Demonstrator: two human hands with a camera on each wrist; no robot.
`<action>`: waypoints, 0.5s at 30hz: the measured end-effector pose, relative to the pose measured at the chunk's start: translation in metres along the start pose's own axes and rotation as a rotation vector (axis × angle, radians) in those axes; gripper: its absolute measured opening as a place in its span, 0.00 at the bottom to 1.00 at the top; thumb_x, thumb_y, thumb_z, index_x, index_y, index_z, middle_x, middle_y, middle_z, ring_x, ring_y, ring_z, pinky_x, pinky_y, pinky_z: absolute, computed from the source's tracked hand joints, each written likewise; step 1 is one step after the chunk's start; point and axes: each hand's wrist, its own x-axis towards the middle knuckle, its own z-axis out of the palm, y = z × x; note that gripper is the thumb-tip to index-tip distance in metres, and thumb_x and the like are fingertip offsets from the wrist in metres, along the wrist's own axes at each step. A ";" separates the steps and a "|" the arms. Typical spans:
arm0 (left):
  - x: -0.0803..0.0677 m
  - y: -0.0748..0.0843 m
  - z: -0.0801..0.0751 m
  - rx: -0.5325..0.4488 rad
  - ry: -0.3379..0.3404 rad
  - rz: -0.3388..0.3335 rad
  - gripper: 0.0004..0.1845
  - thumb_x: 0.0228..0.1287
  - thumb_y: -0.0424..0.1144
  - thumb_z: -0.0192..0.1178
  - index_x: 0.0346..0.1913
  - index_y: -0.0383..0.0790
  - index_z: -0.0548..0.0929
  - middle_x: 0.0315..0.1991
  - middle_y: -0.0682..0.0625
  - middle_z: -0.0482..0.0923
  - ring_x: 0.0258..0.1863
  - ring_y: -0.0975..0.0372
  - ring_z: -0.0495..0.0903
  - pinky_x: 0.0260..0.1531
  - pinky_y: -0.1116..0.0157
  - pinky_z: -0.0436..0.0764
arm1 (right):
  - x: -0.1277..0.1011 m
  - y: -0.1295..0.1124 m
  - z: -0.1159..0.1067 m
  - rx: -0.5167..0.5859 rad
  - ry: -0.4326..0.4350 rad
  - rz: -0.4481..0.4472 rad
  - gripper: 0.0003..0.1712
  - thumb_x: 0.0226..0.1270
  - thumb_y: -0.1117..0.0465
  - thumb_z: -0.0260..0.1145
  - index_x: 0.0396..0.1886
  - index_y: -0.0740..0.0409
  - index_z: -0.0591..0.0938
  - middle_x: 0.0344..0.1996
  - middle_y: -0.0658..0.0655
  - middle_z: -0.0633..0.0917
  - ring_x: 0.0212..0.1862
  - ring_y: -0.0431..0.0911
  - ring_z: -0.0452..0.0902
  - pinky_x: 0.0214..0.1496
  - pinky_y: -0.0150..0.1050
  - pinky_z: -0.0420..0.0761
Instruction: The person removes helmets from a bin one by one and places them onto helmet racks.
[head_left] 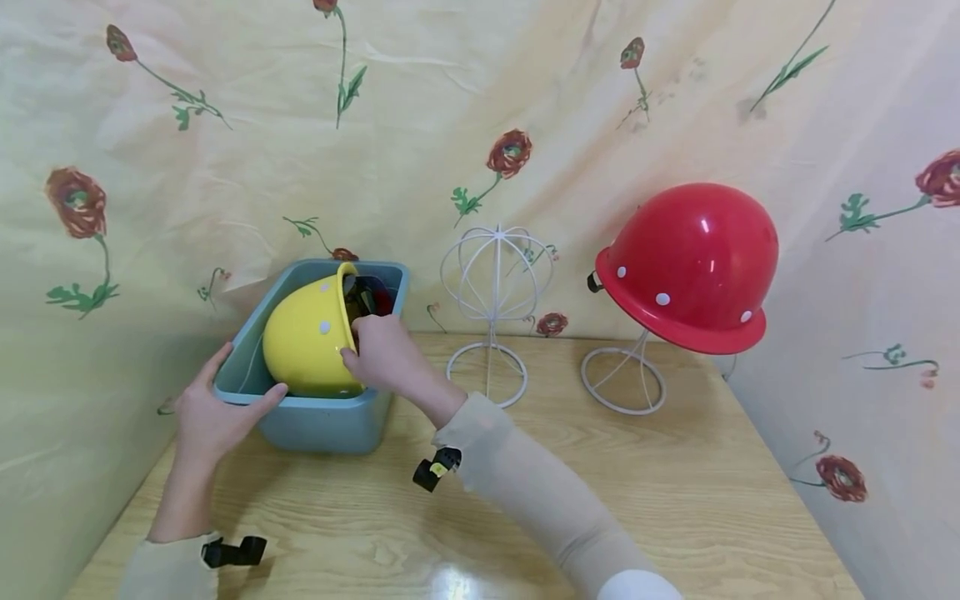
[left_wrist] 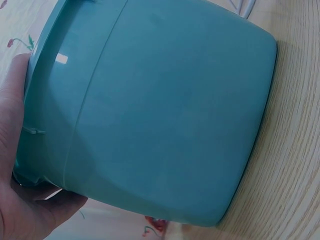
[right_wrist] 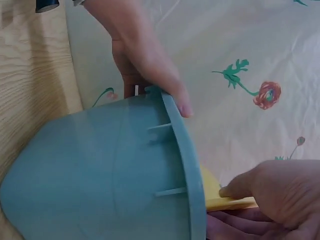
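Head view: right hand (head_left: 386,354) grips yellow helmet (head_left: 303,342); left hand (head_left: 206,412) clasps bin (head_left: 315,421).

Two hard hats were out: one yellow hard hat (head_left: 306,340) and one red hard hat (head_left: 690,267). Two white wire stands stood on the table: one bare wire stand (head_left: 493,312), one wire stand under the red hat (head_left: 624,379). One blue-green tub (head_left: 315,421). One wooden table (head_left: 675,500). Two hands were in view: left hand (head_left: 212,414), right hand (head_left: 390,357).
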 end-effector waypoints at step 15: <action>0.002 -0.004 0.003 -0.005 0.020 -0.013 0.56 0.52 0.53 0.78 0.82 0.48 0.59 0.77 0.35 0.65 0.70 0.38 0.67 0.62 0.30 0.72 | 0.004 0.011 -0.011 0.608 -0.091 0.199 0.18 0.70 0.68 0.63 0.58 0.65 0.79 0.40 0.57 0.85 0.36 0.44 0.85 0.38 0.35 0.89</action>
